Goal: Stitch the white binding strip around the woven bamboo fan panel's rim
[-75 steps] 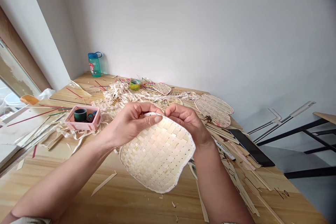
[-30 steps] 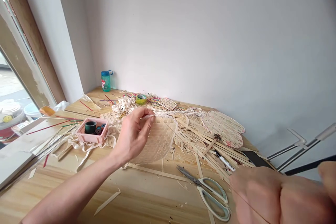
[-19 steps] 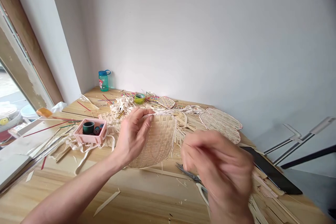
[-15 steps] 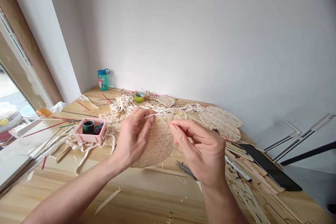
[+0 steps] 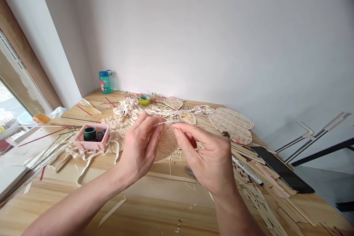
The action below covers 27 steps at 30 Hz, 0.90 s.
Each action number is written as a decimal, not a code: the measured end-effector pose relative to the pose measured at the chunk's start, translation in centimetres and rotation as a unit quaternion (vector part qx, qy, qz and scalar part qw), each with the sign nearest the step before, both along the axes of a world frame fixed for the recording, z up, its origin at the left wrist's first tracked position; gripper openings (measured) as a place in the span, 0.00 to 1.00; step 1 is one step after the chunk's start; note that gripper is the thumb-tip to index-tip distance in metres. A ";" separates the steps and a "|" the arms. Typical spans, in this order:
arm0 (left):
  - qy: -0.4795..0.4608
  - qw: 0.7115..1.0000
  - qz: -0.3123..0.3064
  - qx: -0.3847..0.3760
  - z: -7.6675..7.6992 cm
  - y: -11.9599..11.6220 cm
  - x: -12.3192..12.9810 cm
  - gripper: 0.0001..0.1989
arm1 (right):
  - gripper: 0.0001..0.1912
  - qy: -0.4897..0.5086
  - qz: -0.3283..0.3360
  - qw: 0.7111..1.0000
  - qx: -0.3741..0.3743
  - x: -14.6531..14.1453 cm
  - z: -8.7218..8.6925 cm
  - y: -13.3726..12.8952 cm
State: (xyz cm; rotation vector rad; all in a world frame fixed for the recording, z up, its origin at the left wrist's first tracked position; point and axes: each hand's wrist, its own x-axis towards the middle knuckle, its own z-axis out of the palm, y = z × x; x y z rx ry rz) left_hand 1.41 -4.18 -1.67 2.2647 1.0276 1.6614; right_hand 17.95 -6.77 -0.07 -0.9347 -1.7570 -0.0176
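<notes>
My left hand pinches the white-bound upper edge of a pale woven bamboo piece, which hangs down between my hands. At the same edge my right hand is closed, thumb against forefinger, on a thin needle. Most of the needle is hidden by the fingers. A fine thread loops down across the weave. Partly covered by my right hand, a pair of scissors lies on the wooden table.
To the left stands a pink basket with tape and spools. Behind are a blue-green bottle, a yellow-green tape roll and finished-looking woven fans. A marker, a black phone-like slab and loose bamboo strips lie right.
My right hand has moved left and up, bringing the needle to the bound edge. The woven piece has tilted, showing less of its face. The view has shifted slightly.
</notes>
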 end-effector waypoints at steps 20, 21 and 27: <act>0.013 1.000 0.014 0.025 0.0 -0.1 0.1 0.07 | 0.10 -0.006 -0.001 1.000 -0.004 0.2 -0.2 0.0; 0.013 0.999 0.015 0.025 0.0 -0.1 0.1 0.07 | 0.10 -0.006 -0.002 1.000 -0.004 0.2 -0.1 0.0; 0.016 1.000 0.011 0.023 -0.1 0.0 0.1 0.08 | 0.10 -0.005 0.003 1.000 -0.002 0.2 0.0 0.0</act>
